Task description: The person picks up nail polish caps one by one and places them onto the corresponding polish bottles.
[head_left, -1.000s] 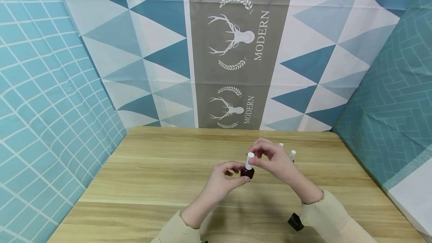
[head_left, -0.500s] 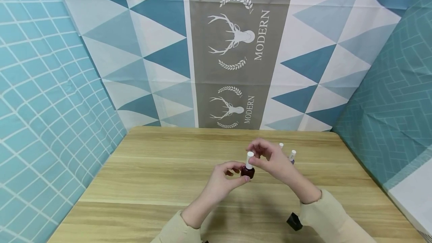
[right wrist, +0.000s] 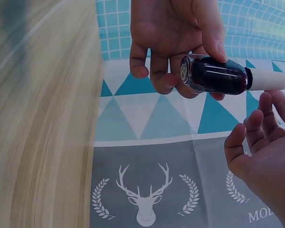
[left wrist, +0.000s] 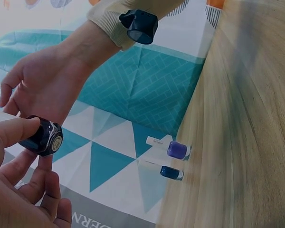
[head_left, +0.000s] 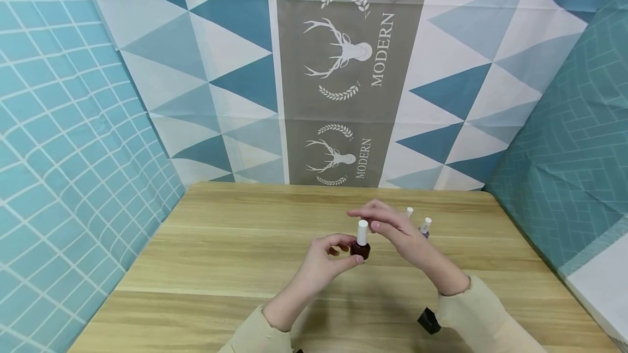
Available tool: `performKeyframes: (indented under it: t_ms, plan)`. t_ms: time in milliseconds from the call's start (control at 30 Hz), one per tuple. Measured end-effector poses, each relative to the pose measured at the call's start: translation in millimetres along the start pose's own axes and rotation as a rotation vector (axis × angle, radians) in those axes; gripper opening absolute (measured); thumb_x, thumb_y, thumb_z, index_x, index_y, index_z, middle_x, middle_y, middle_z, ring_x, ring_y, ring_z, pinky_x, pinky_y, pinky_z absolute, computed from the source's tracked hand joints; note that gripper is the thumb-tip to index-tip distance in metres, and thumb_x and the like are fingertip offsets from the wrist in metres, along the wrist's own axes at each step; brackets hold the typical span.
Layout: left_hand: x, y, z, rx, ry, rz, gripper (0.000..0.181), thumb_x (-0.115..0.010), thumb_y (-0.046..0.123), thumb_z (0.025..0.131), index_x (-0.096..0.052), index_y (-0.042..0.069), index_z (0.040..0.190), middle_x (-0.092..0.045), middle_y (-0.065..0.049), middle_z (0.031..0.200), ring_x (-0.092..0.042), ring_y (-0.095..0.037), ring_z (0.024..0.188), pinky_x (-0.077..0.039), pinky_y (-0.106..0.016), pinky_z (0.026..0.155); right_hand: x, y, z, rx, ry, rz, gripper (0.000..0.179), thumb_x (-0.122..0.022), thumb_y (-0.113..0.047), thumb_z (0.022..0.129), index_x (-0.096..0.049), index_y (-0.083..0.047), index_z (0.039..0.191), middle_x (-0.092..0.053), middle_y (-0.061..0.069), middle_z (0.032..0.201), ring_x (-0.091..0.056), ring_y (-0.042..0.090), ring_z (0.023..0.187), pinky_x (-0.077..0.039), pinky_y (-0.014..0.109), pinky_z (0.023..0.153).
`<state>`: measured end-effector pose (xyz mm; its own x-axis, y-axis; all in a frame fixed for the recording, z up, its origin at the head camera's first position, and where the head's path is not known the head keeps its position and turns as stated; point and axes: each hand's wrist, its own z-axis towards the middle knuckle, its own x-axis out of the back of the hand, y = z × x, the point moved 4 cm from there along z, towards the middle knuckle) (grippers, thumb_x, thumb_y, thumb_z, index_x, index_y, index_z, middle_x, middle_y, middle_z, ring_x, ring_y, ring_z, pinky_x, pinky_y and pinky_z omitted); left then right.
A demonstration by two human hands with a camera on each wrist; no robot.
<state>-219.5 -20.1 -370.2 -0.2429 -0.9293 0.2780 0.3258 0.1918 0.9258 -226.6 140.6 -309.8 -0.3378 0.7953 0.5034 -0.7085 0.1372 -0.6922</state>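
My left hand (head_left: 324, 260) pinches a dark red nail polish bottle (head_left: 360, 250) between thumb and fingers, upright above the table. The bottle's tall white cap (head_left: 362, 232) points up and is on the bottle. Around the cap, with a small gap at the thumb, hover the loosened fingers of my right hand (head_left: 394, 227). In the right wrist view the glass body (right wrist: 218, 76) shows clearly, and right fingertips lie close to the cap; whether one touches it, I cannot tell. The left wrist view shows the bottle's base (left wrist: 56, 142).
Two more white-capped nail polish bottles, one purple (left wrist: 178, 150) and one dark blue (left wrist: 171, 172), stand on the wooden table (head_left: 221, 255) behind my right hand. Patterned cloths hang at the back and sides. A black wrist camera (head_left: 429, 321) sits at the right sleeve.
My right thumb and fingers have let go of the white cap and spread apart around it. The left hand still holds the bottle in the same place.
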Motion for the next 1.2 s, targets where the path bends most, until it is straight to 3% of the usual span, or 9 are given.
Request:
performKeyframes:
  t_ms: [267,567,800,1200]
  plan:
    - [-0.9,0.8,-1.5,0.006,-0.013,-0.027,0.024,-0.077,0.021,0.078,-0.072,0.018,0.101,-0.069,0.004,0.091,-0.057,-0.015,0.092,-0.039,-0.038,0.083,-0.3,2.7,0.1,-0.018,0.002,0.036,0.028,-0.043,0.002,0.096,-0.065,-0.009,0.111,-0.057,0.003,0.105,-0.051,0.016,0.100,-0.044,0.030,0.084]
    - [-1.6,1.5,-0.4,0.003,-0.008,-0.009,0.023,-0.077,0.022,0.077,-0.072,0.017,0.099,-0.069,0.003,0.090,-0.057,-0.017,0.093,-0.039,-0.037,0.084,0.1,5.9,-1.8,-0.017,0.021,0.063,0.024,-0.048,0.003,0.095,-0.064,-0.008,0.109,-0.057,0.012,0.103,-0.053,0.016,0.098,-0.048,0.028,0.083]
    - [-0.9,2.9,-0.7,0.020,-0.004,-0.036,0.025,-0.077,0.019,0.077,-0.072,0.017,0.101,-0.068,0.003,0.092,-0.058,-0.016,0.093,-0.038,-0.036,0.084,0.8,7.3,-2.8,-0.030,0.045,0.029,0.021,-0.054,0.001,0.092,-0.063,-0.014,0.105,-0.057,0.002,0.100,-0.053,0.015,0.092,-0.048,0.028,0.078]
    - [-0.7,6.0,-1.5,0.025,-0.007,-0.059,0.025,-0.077,0.018,0.077,-0.071,0.017,0.101,-0.069,0.003,0.093,-0.057,-0.014,0.093,-0.038,-0.036,0.084,1.1,7.3,-3.0,-0.043,0.067,0.027,0.017,-0.058,0.002,0.089,-0.059,-0.010,0.102,-0.053,0.002,0.094,-0.048,0.014,0.080,-0.044,0.027,0.070]
